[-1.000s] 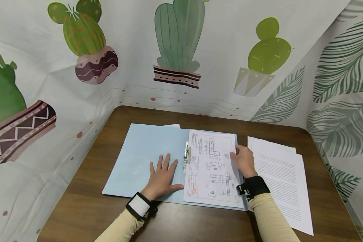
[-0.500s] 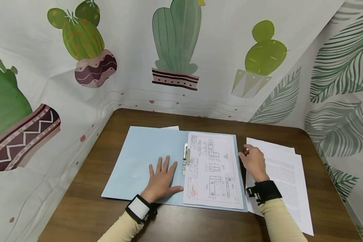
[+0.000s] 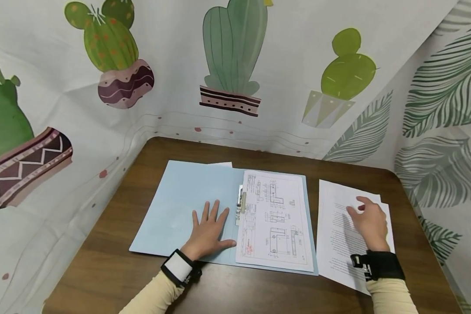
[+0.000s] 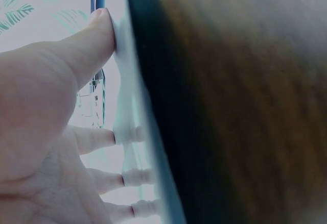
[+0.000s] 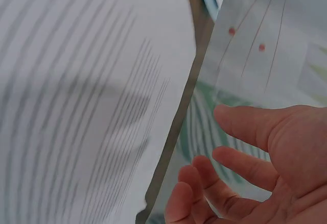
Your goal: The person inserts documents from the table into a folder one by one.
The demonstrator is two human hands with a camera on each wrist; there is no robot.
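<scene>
A light blue folder (image 3: 168,209) lies open on the table. My left hand (image 3: 207,233) rests spread on its left cover; the left wrist view shows the thumb and straight fingertips touching the blue surface. On the folder's right side lies a sheet with technical drawings (image 3: 280,218), next to a metal clip (image 3: 240,205) at the spine. Over the printed text pages (image 3: 337,244) to the right hovers my right hand (image 3: 370,222), fingers loosely bent. In the right wrist view nothing sits between the right hand's fingers (image 5: 240,168), which are apart from the text page (image 5: 76,106).
The brown wooden table (image 3: 235,292) carries the folder and pages. A white paper corner (image 3: 221,165) sticks out behind the folder's left cover. A white cloth with cactus and leaf prints (image 3: 172,87) hangs around the back and sides.
My right hand has left the edge of the drawing sheet and moved right, over the text pages. These pages have shifted slightly. My left hand stays on the folder.
</scene>
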